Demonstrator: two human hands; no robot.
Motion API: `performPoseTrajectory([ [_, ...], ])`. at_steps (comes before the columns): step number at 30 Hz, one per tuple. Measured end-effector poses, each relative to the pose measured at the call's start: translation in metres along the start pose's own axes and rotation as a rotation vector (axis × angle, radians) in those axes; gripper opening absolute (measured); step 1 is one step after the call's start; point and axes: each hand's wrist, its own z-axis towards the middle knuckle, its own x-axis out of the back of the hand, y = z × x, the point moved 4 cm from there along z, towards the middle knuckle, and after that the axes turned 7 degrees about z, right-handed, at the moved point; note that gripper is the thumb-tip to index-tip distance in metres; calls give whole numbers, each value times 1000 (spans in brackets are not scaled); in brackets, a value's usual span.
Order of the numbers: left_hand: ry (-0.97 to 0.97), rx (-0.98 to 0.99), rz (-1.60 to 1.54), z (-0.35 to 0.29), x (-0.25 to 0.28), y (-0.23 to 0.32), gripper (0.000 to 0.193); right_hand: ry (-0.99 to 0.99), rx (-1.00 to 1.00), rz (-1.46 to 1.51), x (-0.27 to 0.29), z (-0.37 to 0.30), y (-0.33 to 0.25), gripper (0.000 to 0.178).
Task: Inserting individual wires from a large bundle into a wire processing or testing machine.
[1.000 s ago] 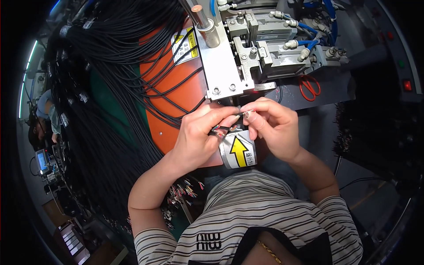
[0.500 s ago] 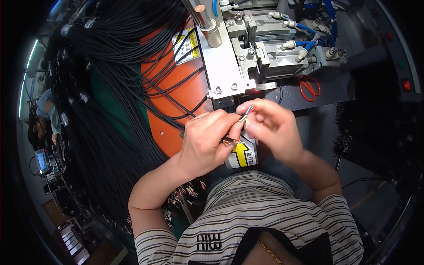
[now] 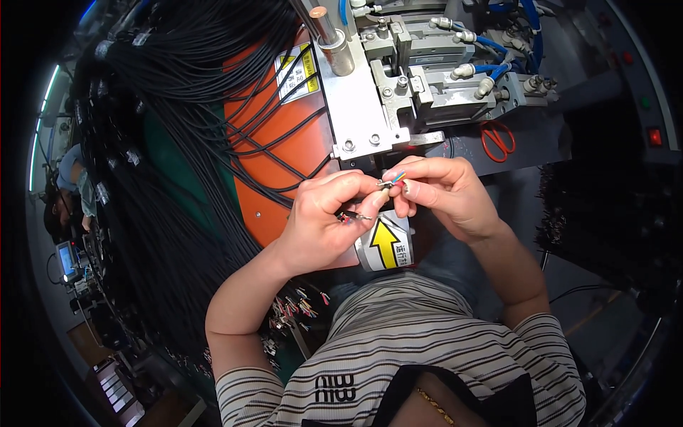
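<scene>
My left hand (image 3: 320, 220) is closed, pinching the stripped end of a black cable between thumb and forefinger. From that end fan out thin coloured wires (image 3: 398, 178), blue, yellow and red among them. My right hand (image 3: 455, 199) pinches these wires between thumb and forefinger, its fingertips almost touching those of the left. A second black cable end (image 3: 348, 215), with short coloured wires, pokes out from under my left fingers. Both hands are in front of the metal machine block, above a white part with a yellow arrow (image 3: 385, 243).
A thick bundle of black cables (image 3: 185, 92) covers the left side, lying partly over an orange plate (image 3: 260, 206). Ahead stands a metal fixture (image 3: 359, 107) with pneumatic cylinders and blue hoses. A red-handled loop (image 3: 498, 142) lies at its right. Far left, another person (image 3: 75, 178) is seen.
My left hand has shifted slightly left and down, with its fingers opened out a little. The right hand has turned, and the coloured wires are more spread apart.
</scene>
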Motion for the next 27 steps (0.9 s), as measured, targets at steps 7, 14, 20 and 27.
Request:
performPoseTrajectory([
  [7, -223, 202, -274, -1, 4, -10, 10, -37, 128, -240, -1, 3, -7, 16],
  [14, -272, 382, -377, -3, -1, -11, 7, -5, 254, -527, -4, 2, -13, 7],
  [20, -121, 6, 491, -9, -10, 12, 19, 89, 538, -1444, -23, -3, -21, 6],
  [27, -104, -180, 746, -12, -10, 13, 41, 104, 498, -1486, -17, -1, -19, 6],
])
